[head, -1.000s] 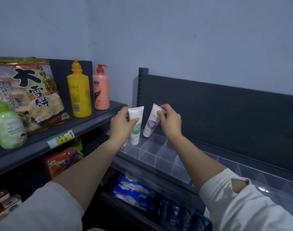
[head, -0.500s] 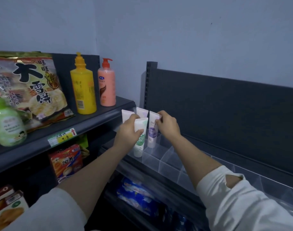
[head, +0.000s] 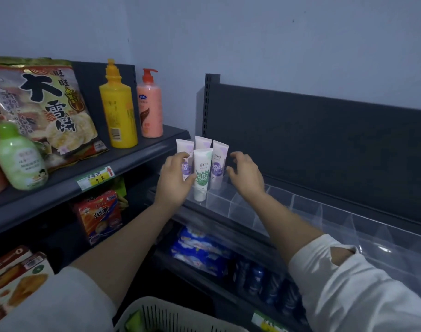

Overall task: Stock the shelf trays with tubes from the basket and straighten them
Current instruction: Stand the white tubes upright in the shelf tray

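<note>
1. Nearest, bottom edge: basket (head: 142,315) rim.
2. Farther: left hand (head: 174,180), fingers spread, touching green tube (head: 201,174); right hand (head: 246,174) open, just beside purple tube (head: 218,167).
3. Both upright in clear tray (head: 228,207); two tubes behind.

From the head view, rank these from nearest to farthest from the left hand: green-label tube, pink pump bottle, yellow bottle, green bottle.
1. Green-label tube: right beside the left hand, in the tray.
2. Pink pump bottle: upper shelf, above-left.
3. Yellow bottle: left of the pink one.
4. Green bottle: far left, shelf edge.
</note>
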